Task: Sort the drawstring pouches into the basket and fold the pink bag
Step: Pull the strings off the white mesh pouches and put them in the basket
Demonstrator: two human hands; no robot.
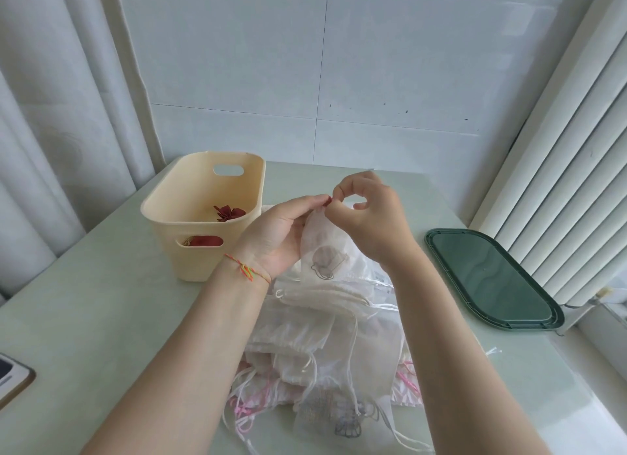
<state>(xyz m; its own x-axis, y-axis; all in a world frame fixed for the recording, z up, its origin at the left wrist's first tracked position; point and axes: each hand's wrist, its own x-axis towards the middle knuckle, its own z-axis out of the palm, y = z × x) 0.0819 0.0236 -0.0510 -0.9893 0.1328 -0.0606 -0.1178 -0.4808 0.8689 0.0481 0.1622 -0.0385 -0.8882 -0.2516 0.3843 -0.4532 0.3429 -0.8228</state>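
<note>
My left hand holds up a white sheer drawstring pouch with a printed shell-like figure, above a heap of pouches. My right hand pinches the pouch's top edge, where a small red bit shows between both hands' fingertips. The heap of white sheer pouches with loose cords lies on the table in front of me; pink fabric peeks out beneath it. A cream plastic basket stands to the left, holding red pouches.
A dark green tray lid lies on the table at the right, near the window blinds. A phone-like device sits at the left edge. White curtains hang at the left, a tiled wall behind.
</note>
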